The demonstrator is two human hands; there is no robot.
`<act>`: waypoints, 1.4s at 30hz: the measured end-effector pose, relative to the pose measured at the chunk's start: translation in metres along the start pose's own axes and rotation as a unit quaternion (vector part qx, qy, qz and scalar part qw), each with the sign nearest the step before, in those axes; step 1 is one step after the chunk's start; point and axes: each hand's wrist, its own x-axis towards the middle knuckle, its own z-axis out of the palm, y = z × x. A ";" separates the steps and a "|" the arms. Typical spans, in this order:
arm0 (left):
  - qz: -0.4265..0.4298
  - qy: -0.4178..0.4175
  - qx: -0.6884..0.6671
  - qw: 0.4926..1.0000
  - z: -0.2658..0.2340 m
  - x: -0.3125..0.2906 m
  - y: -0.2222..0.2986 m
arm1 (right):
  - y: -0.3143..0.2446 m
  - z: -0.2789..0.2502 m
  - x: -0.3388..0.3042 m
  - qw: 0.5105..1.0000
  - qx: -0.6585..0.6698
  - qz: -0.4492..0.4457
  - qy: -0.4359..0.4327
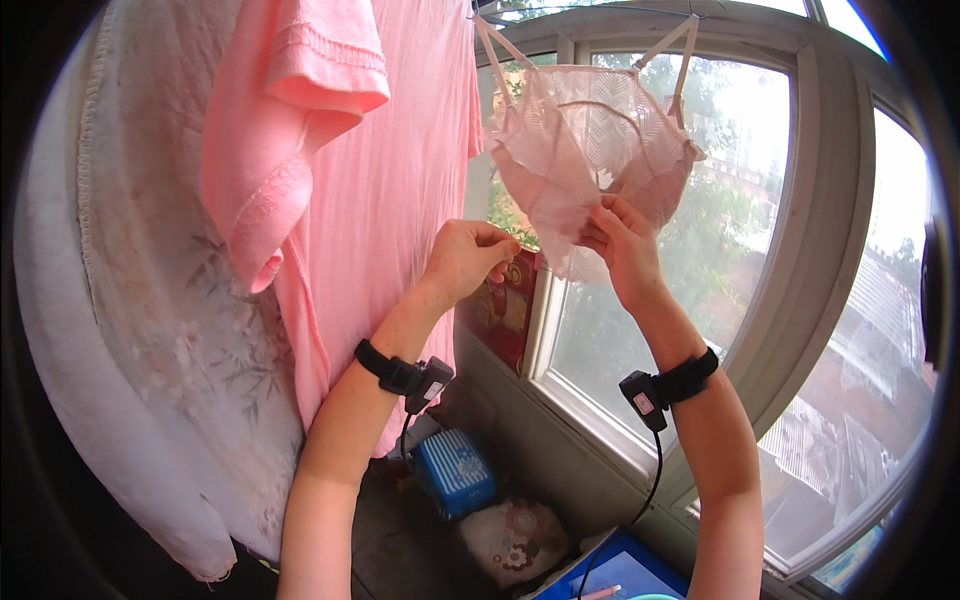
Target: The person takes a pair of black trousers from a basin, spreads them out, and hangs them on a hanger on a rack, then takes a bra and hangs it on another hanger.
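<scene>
A pale pink lace bra (640,120) hangs by its straps from a line at the top, in front of the window. My right hand (628,245) is closed on the lower part of the bra, thumb and fingers pinching the thin fabric. Just left of the bra's lower edge, my left hand (470,258) is raised with its fingers curled and the fingertips pinched together. Whether something small sits between those fingertips is too hard to make out. Each wrist wears a black strap with a small cabled box.
Close on the left hang a pink garment (385,180) and a pale patterned sheet (170,330). Window frames (805,220) curve along the right. Below lie a blue striped package (455,470), a flowered cushion (515,540) and a blue tray-like thing (640,565). A red picture panel (508,318) leans by the sill.
</scene>
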 end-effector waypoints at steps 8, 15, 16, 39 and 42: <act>-0.056 0.001 -0.083 0.995 0.003 -0.015 -0.017 | -0.015 -0.001 -0.035 0.980 -0.165 -0.088 0.064; -0.081 -0.012 -0.078 0.994 0.012 -0.027 -0.026 | -0.011 -0.011 -0.049 0.970 -0.202 -0.082 0.111; -0.084 -0.014 -0.078 0.993 0.014 -0.030 -0.027 | -0.011 -0.012 -0.052 0.970 -0.202 -0.079 0.113; -0.388 -0.095 -0.531 0.747 0.126 -0.222 -0.100 | 0.003 -0.019 -0.317 0.942 0.021 0.223 0.250; -0.394 -0.095 -0.554 0.727 0.130 -0.256 -0.108 | 0.007 -0.019 -0.353 0.935 0.040 0.238 0.259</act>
